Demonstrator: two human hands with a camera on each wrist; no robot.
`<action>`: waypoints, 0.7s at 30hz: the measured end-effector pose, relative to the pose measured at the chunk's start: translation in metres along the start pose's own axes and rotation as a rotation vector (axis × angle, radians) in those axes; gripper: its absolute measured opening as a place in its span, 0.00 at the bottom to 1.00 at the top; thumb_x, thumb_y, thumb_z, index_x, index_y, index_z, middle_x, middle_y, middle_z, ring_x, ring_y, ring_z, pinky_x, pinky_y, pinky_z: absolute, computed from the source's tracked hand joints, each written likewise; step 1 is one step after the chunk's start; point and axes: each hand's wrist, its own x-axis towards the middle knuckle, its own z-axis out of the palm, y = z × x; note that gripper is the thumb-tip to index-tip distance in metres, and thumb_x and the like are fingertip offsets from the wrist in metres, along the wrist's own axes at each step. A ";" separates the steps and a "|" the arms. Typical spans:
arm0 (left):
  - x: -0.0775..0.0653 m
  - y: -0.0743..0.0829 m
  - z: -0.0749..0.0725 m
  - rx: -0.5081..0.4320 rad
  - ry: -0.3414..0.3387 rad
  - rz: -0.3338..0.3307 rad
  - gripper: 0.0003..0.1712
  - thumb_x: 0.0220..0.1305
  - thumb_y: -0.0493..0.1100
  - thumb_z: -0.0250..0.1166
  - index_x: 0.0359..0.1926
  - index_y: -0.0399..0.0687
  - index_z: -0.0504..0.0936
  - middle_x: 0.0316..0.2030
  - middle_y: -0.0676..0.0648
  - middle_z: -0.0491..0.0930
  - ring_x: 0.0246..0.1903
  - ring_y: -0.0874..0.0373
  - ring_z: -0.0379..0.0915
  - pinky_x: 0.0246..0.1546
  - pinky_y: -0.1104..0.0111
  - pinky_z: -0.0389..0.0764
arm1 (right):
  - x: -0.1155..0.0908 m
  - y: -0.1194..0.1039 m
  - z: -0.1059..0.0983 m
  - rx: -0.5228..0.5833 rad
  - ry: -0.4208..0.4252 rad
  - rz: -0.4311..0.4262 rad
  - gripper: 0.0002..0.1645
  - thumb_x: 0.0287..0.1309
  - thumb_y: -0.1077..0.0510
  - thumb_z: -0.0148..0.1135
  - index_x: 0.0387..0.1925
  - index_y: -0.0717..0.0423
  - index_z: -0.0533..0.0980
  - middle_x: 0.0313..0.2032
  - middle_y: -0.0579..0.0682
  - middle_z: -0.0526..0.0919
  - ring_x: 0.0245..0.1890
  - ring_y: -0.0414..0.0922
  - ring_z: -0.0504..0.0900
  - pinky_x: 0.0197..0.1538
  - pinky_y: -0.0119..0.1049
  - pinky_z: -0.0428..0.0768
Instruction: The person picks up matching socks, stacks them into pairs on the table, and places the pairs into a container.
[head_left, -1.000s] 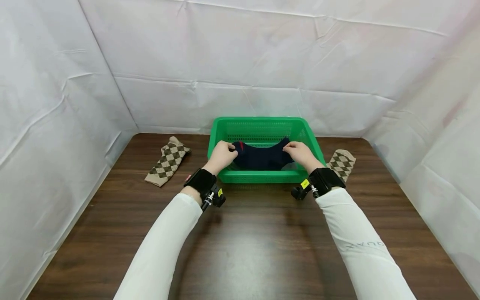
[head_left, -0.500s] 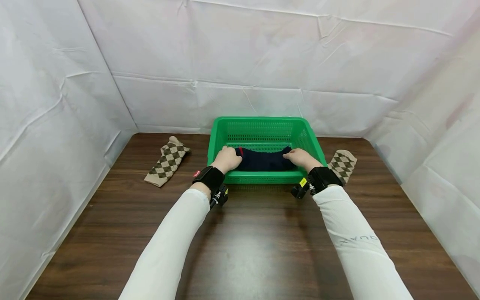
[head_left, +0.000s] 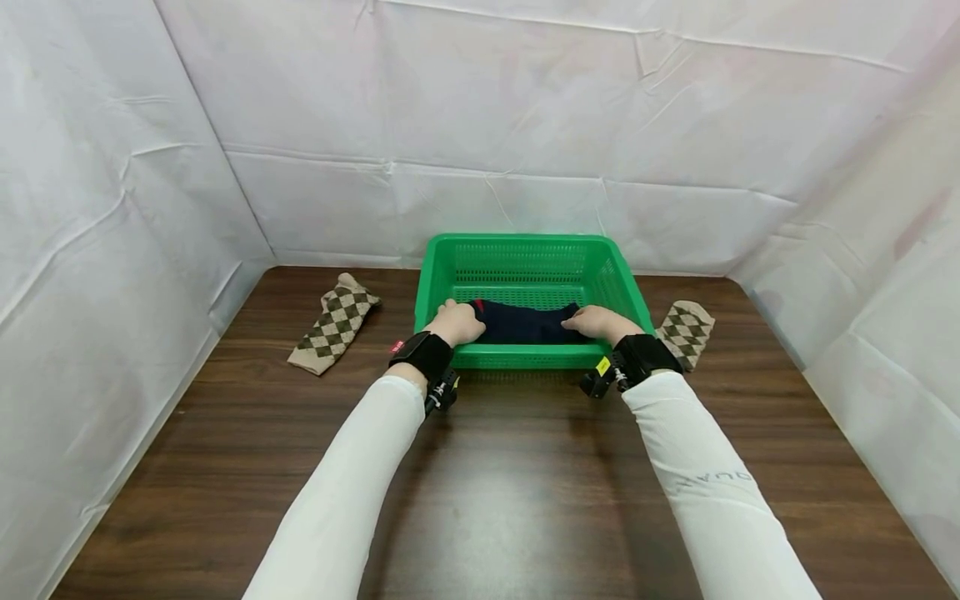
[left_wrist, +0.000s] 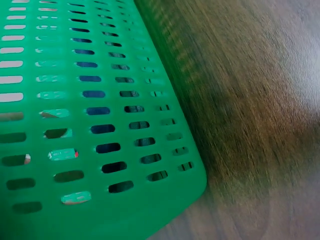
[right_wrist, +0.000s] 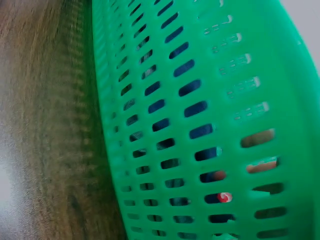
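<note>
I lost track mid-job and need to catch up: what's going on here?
A person is reaching into a green basket, with the left hand and right hand at opposite ends of a navy cloth inside it. How firmly they grip it is hidden. One checkered sock lies left of the basket, another checkered sock right, both on the table.

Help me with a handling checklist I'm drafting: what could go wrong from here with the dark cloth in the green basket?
The dark cloth might bunch or twist if the left hand and right hand, one at each end, move unevenly. Both hands reach into the green basket, so pulling back might nudge it. In the head view, the right arm's black wrist strap appears close to a checkered sock, so an outward swing could brush it.
</note>
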 end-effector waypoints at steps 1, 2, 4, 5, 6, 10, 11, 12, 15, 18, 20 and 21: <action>0.001 -0.001 0.000 -0.008 0.014 0.017 0.20 0.71 0.47 0.47 0.53 0.38 0.76 0.68 0.32 0.54 0.65 0.42 0.52 0.60 0.56 0.62 | -0.002 0.000 -0.001 -0.010 0.008 -0.005 0.32 0.72 0.49 0.38 0.66 0.69 0.59 0.66 0.70 0.59 0.67 0.65 0.58 0.66 0.54 0.60; 0.001 -0.001 -0.001 -0.019 0.033 0.037 0.20 0.72 0.47 0.47 0.53 0.38 0.75 0.68 0.33 0.54 0.66 0.42 0.52 0.60 0.56 0.63 | -0.004 0.000 -0.002 -0.008 0.020 -0.009 0.32 0.72 0.49 0.38 0.67 0.69 0.59 0.66 0.70 0.59 0.66 0.65 0.58 0.66 0.54 0.61; 0.001 -0.001 -0.002 -0.041 0.079 0.085 0.22 0.72 0.47 0.47 0.59 0.38 0.72 0.69 0.34 0.53 0.69 0.42 0.48 0.62 0.56 0.62 | -0.009 0.000 -0.004 0.010 0.064 -0.022 0.31 0.72 0.49 0.39 0.66 0.67 0.60 0.65 0.69 0.62 0.65 0.64 0.61 0.64 0.54 0.63; 0.000 -0.001 -0.003 -0.050 0.101 0.109 0.23 0.72 0.46 0.48 0.60 0.38 0.71 0.69 0.35 0.55 0.69 0.43 0.48 0.62 0.56 0.62 | -0.012 0.000 -0.004 0.027 0.092 -0.029 0.31 0.72 0.49 0.39 0.66 0.66 0.61 0.64 0.68 0.64 0.64 0.63 0.63 0.63 0.55 0.64; -0.001 -0.001 -0.003 -0.059 0.120 0.134 0.24 0.72 0.46 0.47 0.63 0.38 0.68 0.68 0.36 0.57 0.69 0.44 0.49 0.60 0.57 0.63 | -0.014 -0.001 -0.005 0.043 0.122 -0.038 0.30 0.72 0.50 0.40 0.66 0.65 0.61 0.63 0.68 0.65 0.62 0.63 0.65 0.61 0.55 0.66; -0.009 0.004 -0.004 -0.114 0.160 0.203 0.24 0.72 0.45 0.48 0.64 0.39 0.68 0.67 0.38 0.58 0.69 0.46 0.50 0.60 0.57 0.65 | -0.024 -0.003 -0.003 0.095 0.231 -0.096 0.26 0.72 0.52 0.42 0.63 0.63 0.66 0.60 0.66 0.68 0.57 0.60 0.70 0.55 0.53 0.70; -0.011 0.005 -0.004 -0.135 0.174 0.220 0.23 0.72 0.45 0.48 0.64 0.40 0.68 0.66 0.38 0.59 0.68 0.47 0.52 0.59 0.58 0.66 | -0.026 -0.003 -0.002 0.102 0.259 -0.114 0.25 0.72 0.52 0.43 0.62 0.63 0.67 0.60 0.65 0.69 0.56 0.60 0.71 0.54 0.52 0.71; -0.013 0.006 -0.003 -0.159 0.192 0.240 0.23 0.72 0.45 0.48 0.63 0.40 0.69 0.66 0.39 0.59 0.66 0.47 0.55 0.57 0.58 0.68 | -0.029 -0.003 0.000 0.105 0.288 -0.131 0.24 0.71 0.53 0.44 0.61 0.63 0.68 0.60 0.65 0.70 0.56 0.60 0.71 0.53 0.52 0.71; -0.019 0.007 0.004 -0.254 0.273 0.301 0.20 0.71 0.43 0.49 0.60 0.42 0.72 0.64 0.41 0.61 0.59 0.50 0.64 0.51 0.59 0.71 | -0.037 -0.004 0.007 0.123 0.393 -0.187 0.21 0.70 0.54 0.46 0.58 0.61 0.70 0.56 0.63 0.73 0.53 0.58 0.73 0.51 0.51 0.72; -0.029 0.005 0.014 -0.366 0.384 0.390 0.17 0.70 0.40 0.49 0.54 0.42 0.77 0.59 0.43 0.67 0.52 0.52 0.68 0.49 0.60 0.71 | -0.045 -0.005 0.022 0.119 0.521 -0.261 0.20 0.70 0.54 0.48 0.57 0.61 0.70 0.52 0.61 0.76 0.51 0.56 0.74 0.51 0.50 0.72; -0.036 0.004 0.021 -0.425 0.459 0.456 0.15 0.69 0.37 0.49 0.50 0.41 0.79 0.56 0.44 0.70 0.51 0.52 0.69 0.50 0.60 0.71 | -0.051 -0.005 0.035 0.100 0.622 -0.325 0.20 0.70 0.54 0.49 0.56 0.61 0.71 0.51 0.60 0.76 0.51 0.55 0.74 0.51 0.50 0.72; -0.040 0.003 0.025 -0.448 0.491 0.491 0.14 0.69 0.36 0.49 0.47 0.41 0.80 0.54 0.44 0.71 0.52 0.52 0.69 0.51 0.59 0.71 | -0.053 -0.005 0.042 0.090 0.675 -0.360 0.19 0.69 0.55 0.49 0.55 0.61 0.71 0.51 0.60 0.76 0.51 0.55 0.74 0.52 0.50 0.71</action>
